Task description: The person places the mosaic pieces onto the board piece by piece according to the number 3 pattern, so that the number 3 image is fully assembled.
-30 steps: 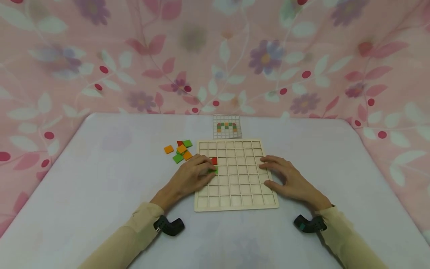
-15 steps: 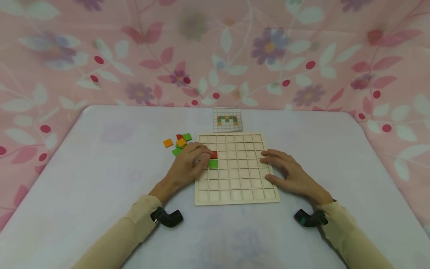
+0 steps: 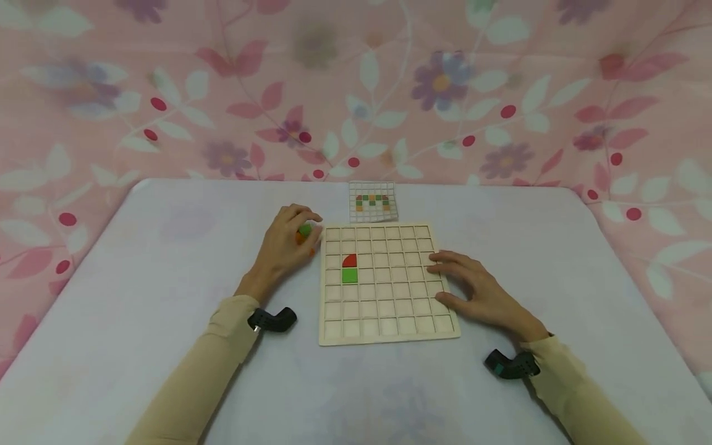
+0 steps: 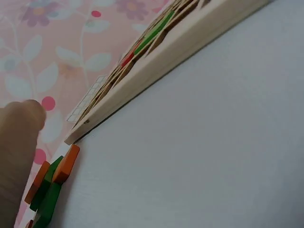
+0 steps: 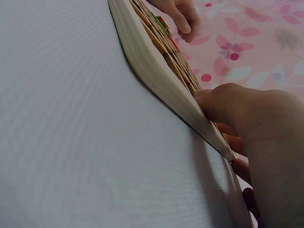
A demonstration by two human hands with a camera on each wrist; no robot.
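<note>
My left hand [image 3: 282, 240] hovers over the pile of small coloured tiles left of the board, its fingers loosely bent and nothing seen in their grip. Between thumb and fingers show a green tile [image 3: 305, 229] and an orange tile [image 3: 300, 238]; the hand covers the others. In the left wrist view the thumb stands above the stacked orange tile [image 4: 66, 164] and green ones. On the pale wooden grid board [image 3: 384, 309], a red tile [image 3: 350, 261] with one rounded corner lies just above a green square tile [image 3: 350, 275]. My right hand [image 3: 475, 287] rests its fingertips on the board's right edge.
Behind the board lies a gridded pattern card [image 3: 372, 213] with coloured squares. A white cloth [image 3: 167, 259] covers the table, and a pink floral backdrop [image 3: 334, 93] rises behind it. Each wrist wears a black device [image 3: 272, 319].
The left hand has let go of the green tile in the grid and moved left and away from me to the tile pile. The right hand stays at the board's edge.
</note>
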